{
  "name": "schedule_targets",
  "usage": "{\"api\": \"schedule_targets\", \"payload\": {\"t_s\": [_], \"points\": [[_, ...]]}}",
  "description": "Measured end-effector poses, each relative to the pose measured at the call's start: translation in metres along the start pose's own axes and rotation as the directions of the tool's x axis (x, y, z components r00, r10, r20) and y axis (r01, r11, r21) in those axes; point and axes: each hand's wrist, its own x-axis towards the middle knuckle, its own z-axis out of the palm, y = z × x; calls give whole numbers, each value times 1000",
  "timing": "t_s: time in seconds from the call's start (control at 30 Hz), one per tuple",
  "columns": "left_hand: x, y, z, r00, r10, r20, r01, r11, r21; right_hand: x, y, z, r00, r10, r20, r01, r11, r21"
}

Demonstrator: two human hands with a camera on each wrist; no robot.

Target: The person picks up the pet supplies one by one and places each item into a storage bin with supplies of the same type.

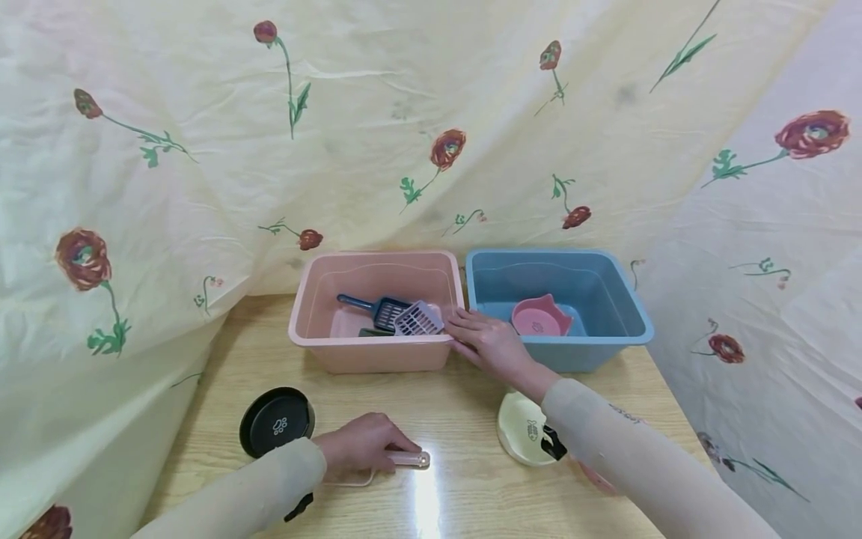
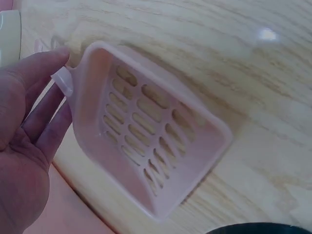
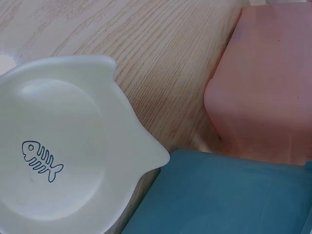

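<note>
My left hand [image 1: 364, 443] grips the handle of a pale pink litter scoop [image 2: 146, 122] close over the table. The scoop's slotted basket shows in the left wrist view; in the head view the hand covers most of it. At the right front corner of a pink bin [image 1: 377, 358] is my right hand [image 1: 488, 344], its fingers reaching over the rim. Beside these fingertips lies a lilac slotted scoop [image 1: 419, 320], its handle hidden; I cannot tell whether the hand holds it. A dark blue litter scoop [image 1: 387, 313] lies under it in the bin.
Right of the pink bin stands a blue bin [image 1: 559, 352] with a pink cat-eared bowl [image 1: 539, 317] inside. A black bowl [image 1: 276, 423] sits at the table's left. Under my right forearm are a cream cat-eared bowl [image 1: 521, 430] and a partly hidden pink object [image 1: 595, 477]. Flowered cloth [image 1: 377, 150] hangs behind.
</note>
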Motion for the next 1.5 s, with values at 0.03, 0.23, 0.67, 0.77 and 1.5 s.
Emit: {"api": "schedule_targets", "payload": {"t_s": [0.03,0.23,0.67,0.77,1.5], "points": [[0,1,-1,1000,7,2,-7,1000,7,0,0,-1,1000,1,1,-1,1000,-3],[5,3,-5,999,36,-17,-35,997,63,2,-1,-2,1000,5,0,-5,1000,-12],[7,0,-7,999,35,-30,-34,999,38,4,0,-2,1000,17,6,-17,1000,-10],[6,0,-9,999,21,-34,-21,1000,10,4,-1,-2,1000,11,11,-11,1000,-14],[-17,44,-64,936,258,-241,-252,966,53,1,-2,-5,1000,-14,2,14,1000,-24]]}}
